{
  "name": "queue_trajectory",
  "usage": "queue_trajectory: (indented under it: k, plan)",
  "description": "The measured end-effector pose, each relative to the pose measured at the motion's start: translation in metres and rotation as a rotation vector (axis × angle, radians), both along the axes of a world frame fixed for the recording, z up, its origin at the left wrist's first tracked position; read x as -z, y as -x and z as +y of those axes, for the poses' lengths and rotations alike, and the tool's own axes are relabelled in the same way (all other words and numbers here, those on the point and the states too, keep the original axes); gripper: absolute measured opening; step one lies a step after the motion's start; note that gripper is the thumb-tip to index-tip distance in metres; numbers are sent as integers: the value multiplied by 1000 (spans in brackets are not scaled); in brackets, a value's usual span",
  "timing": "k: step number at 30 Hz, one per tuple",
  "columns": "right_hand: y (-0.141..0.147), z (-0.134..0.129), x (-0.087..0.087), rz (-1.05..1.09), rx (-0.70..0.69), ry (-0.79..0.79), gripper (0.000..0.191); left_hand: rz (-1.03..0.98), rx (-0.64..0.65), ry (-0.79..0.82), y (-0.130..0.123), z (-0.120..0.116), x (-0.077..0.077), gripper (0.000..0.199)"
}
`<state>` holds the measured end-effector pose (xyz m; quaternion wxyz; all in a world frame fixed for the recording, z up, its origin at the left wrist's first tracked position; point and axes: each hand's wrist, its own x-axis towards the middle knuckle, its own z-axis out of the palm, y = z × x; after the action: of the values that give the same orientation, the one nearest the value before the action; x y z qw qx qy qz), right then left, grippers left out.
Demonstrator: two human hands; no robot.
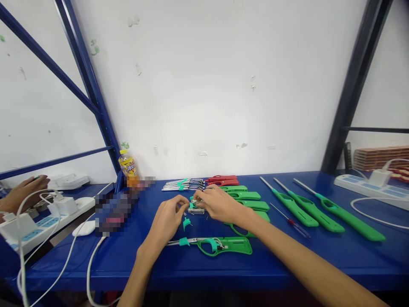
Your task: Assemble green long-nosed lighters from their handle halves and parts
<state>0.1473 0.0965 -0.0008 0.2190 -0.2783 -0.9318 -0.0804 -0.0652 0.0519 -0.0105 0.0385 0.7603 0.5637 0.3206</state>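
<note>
My left hand and my right hand meet over the middle of the blue table. Both have thumb and fingers pinched together around small parts, too small to make out. Under the fingertips lies a clear and metal piece. Close to my left hand is a loose turquoise trigger. In front of both hands rests an opened green lighter, its metal tube and turquoise trigger showing. Behind my right wrist are several green handle shells, partly covered by it.
Metal lighter tubes and red handle shells lie at the back. On the right are three whole green lighters and a screwdriver. A drink bottle, power strips and cables stand left. Another person's hand is far left.
</note>
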Motion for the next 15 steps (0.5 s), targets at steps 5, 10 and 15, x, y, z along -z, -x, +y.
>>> queue_trajectory:
  k: [5, 10, 15]
  plan:
    - [1, -1, 1, -32, 30, -19, 8, -58, -14, -81, -1, -2, -4, 24]
    - [3, -1, 4, -33, 40, -30, 14, -56, 1, -139, -1, -6, -7, 22]
    - [4, 0, 7, -9, 39, -30, 16, -67, -28, -186, -1, -8, -9, 18]
